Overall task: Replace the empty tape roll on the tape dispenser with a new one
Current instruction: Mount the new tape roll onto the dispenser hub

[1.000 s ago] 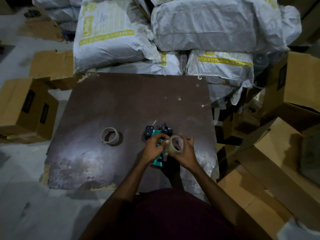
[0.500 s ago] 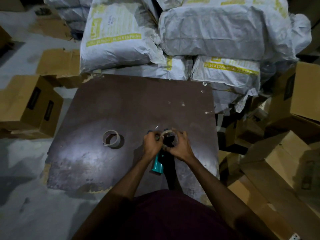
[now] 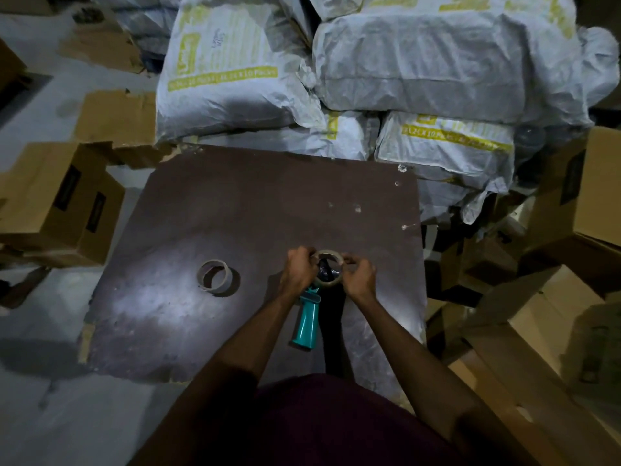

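A teal-handled tape dispenser (image 3: 306, 322) lies on the dark brown board (image 3: 235, 213), handle pointing toward me. The new clear tape roll (image 3: 330, 255) sits over the dispenser's black hub. My left hand (image 3: 297, 272) grips the roll's left side and my right hand (image 3: 359, 275) grips its right side. The dispenser's head is mostly hidden under the roll and my fingers. An empty cardboard tape core (image 3: 215, 276) lies flat on the board to the left, apart from my hands.
White sacks with yellow print (image 3: 420, 62) are piled behind the board. Cardboard boxes stand on the floor at the left (image 3: 57, 203) and crowd the right side (image 3: 554, 314). Grey floor (image 3: 33, 398) shows at the lower left.
Both hands carried the new roll from beside the dispenser forward onto its hub. The dispenser's teal handle is now uncovered. The empty core has not moved.
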